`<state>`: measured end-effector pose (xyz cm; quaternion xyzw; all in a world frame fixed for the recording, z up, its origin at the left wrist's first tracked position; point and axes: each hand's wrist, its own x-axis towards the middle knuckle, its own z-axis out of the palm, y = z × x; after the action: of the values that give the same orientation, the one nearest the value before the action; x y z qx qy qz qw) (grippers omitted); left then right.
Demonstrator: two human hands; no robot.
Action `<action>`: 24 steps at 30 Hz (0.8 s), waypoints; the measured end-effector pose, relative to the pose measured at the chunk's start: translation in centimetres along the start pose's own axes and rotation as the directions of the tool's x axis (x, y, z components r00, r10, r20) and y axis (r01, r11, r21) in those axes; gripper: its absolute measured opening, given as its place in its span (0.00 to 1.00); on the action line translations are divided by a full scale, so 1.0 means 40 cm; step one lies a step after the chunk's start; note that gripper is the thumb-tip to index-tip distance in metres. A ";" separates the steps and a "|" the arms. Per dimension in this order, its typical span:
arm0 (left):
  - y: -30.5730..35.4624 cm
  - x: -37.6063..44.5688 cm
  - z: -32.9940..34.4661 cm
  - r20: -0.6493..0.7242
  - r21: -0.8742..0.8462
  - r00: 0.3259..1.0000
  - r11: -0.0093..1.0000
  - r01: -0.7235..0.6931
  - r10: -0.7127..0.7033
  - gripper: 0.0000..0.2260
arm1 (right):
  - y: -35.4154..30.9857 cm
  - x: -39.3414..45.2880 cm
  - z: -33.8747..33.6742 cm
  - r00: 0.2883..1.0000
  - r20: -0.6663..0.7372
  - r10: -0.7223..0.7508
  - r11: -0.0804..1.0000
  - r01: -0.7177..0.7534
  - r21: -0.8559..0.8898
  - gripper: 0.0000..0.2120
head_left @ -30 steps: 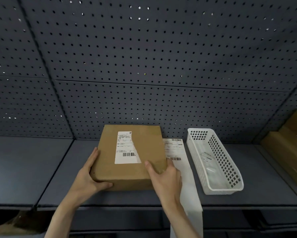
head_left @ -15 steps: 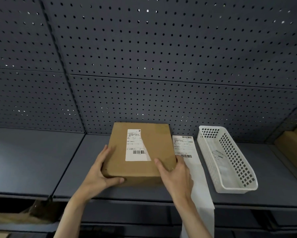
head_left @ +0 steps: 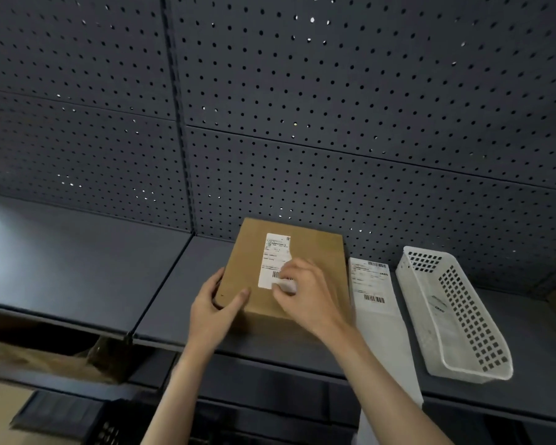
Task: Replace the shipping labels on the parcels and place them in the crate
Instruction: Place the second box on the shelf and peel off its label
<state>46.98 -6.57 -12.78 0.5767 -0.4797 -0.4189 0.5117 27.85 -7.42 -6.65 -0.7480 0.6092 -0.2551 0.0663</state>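
Paper was what I found my right hand (head_left: 305, 292) pinching: the lifted lower corner of the old label (head_left: 275, 258), white and thin, likely to tear unless peeled low and slow from that corner. My left hand (head_left: 214, 308) gripped the near-left corner of the cardboard parcel (head_left: 286, 268), thumb on top, steadying it. The parcel lay flat on the grey shelf (head_left: 77, 268); I judged it stiff, light and easily held by its edges. Just beside it, right, lay the fresh label strip (head_left: 371, 284), then the white perforated basket (head_left: 456, 316).
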 end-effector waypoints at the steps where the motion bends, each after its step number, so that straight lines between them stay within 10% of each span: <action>1: -0.001 -0.006 0.002 -0.007 -0.003 1.000 1.000 0.001 -0.001 0.29 | -0.007 0.008 0.004 0.999 0.050 0.016 0.999 -0.018 0.041 0.13; 24: -0.016 -0.026 0.008 -0.062 -0.046 0.998 0.999 -0.017 0.015 0.29 | -0.041 0.049 0.028 0.986 0.166 -0.005 1.000 0.006 -0.005 0.10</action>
<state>46.54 -5.59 -13.45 0.5734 -0.4586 -0.4079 0.5427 30.06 -9.10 -6.34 -0.7684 0.6002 -0.1904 0.1144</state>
